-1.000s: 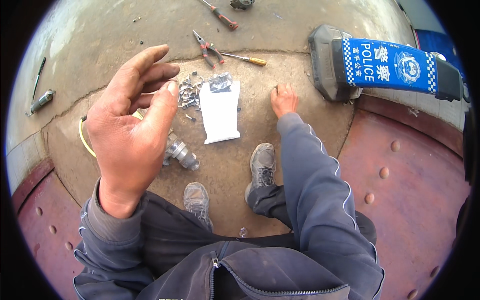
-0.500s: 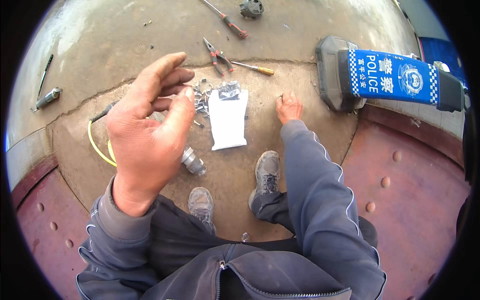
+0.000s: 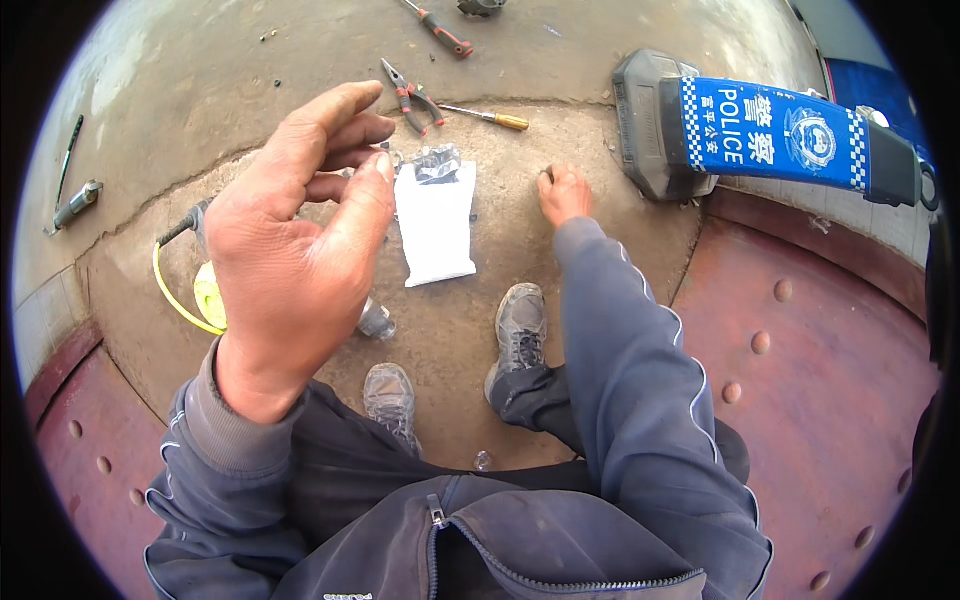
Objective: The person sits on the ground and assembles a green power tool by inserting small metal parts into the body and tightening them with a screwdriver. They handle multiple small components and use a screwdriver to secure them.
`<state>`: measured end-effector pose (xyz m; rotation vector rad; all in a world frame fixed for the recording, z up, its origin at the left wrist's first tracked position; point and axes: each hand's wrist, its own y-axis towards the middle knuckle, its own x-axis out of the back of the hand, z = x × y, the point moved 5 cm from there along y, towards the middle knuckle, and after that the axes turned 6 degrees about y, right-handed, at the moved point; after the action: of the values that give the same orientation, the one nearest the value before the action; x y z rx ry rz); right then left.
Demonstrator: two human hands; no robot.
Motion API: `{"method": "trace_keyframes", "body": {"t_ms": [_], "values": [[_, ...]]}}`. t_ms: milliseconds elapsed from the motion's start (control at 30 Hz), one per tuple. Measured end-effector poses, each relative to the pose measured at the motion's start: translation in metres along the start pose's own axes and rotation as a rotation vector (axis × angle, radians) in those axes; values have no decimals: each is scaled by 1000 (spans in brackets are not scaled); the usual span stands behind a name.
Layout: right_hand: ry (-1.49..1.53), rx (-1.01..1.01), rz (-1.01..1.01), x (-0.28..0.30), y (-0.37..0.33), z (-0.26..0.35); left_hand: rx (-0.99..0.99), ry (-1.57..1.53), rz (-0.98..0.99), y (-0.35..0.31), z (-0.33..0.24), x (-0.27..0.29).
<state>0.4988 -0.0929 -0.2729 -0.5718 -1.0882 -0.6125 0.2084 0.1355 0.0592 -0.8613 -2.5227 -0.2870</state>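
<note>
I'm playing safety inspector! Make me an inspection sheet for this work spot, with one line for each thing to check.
Surface: worn, cracked concrete floor.
Things at hand: white packet lying flat, crumpled see-through plastic at its top end; metal tool nose partly hidden by the left hand.
Clutter: pliers, amber-handled screwdriver and red-and-black-handled tool lying loose.
Hands: left raised, half open, nothing seen in it; right hand low, right of the packet, its grip unclear.
Cables: yellow cord curving left of the left hand, partly hidden.
Surroundings: reddish riveted panels both sides; blue checkered device at right.
</note>
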Motion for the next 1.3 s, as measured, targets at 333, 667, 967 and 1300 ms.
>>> {"method": "trace_keyframes", "body": {"t_ms": [333,667,967,1300], "values": [[186,-137,270,19,10,1,39,-66,12,3,-4,-1],[128,-87,235,19,16,2,20,-58,25,5,-4,-10],[-122,76,169,8,5,-9,24,-51,28,6,-7,-8],[-163,281,-53,3,-6,-1,-9,-30,-4,3,-8,-5]]}}
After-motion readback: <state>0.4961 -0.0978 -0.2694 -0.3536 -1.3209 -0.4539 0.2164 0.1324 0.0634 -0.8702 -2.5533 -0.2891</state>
